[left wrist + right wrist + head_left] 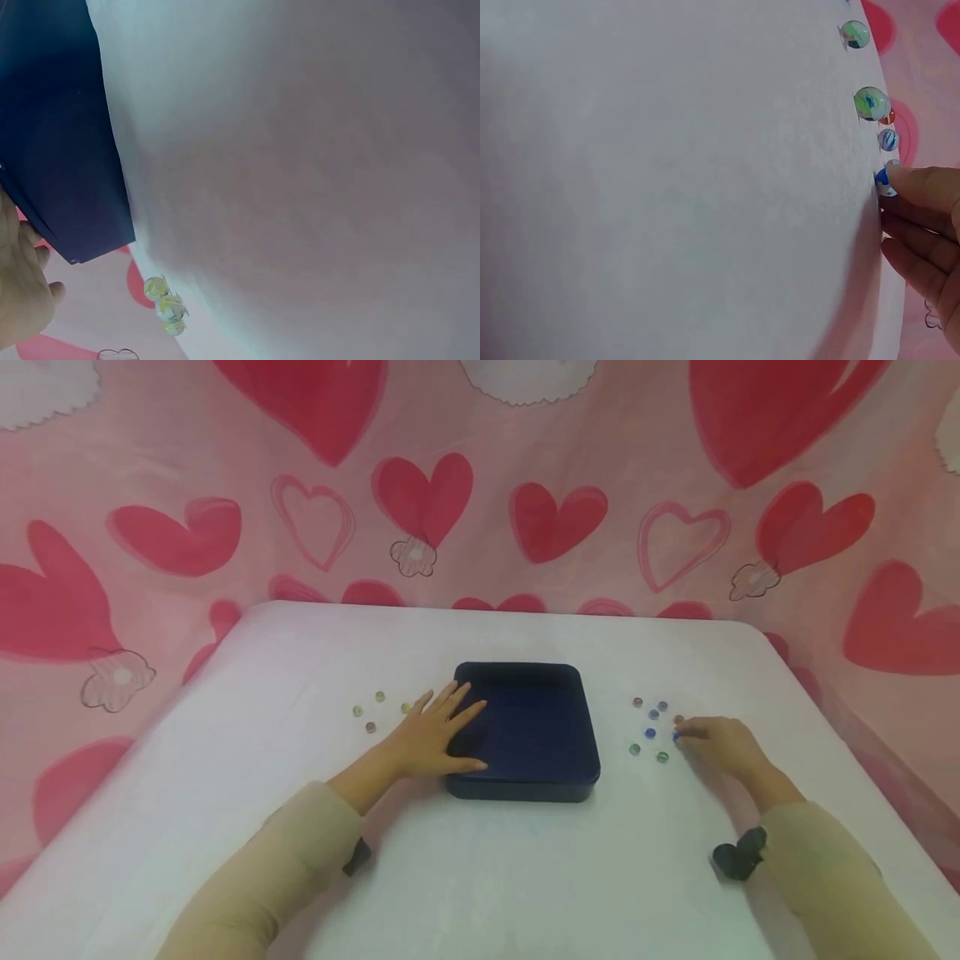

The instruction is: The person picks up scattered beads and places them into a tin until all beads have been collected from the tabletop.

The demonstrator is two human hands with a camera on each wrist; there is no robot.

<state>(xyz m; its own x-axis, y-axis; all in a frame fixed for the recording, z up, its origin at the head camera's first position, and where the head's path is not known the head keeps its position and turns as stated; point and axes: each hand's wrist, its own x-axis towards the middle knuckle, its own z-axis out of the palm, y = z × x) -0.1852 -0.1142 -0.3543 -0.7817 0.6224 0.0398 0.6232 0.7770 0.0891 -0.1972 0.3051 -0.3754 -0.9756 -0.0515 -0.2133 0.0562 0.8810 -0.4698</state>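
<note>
A dark blue square tin [525, 789] stands in the middle of the white table. My left hand [429, 739] lies across its left rim with the fingers spread and straight. In the left wrist view, part of that hand [22, 281] shows against the side of the tin [67, 150]. To the right of the tin, my right hand [723, 745] pinches a blue marble [883, 180] at the table surface, thumb on the near side. Several other marbles lie around it, among them a green one [662, 757], a blue one [650, 733] and a reddish one [637, 702].
Left of the tin lie several more marbles, including a yellowish one [380, 696] and a brownish one [371, 727]. A pink cloth with red hearts [558, 518] hangs behind the white table [510, 877]. Dark wrist-worn devices [738, 855] sit by both sleeves.
</note>
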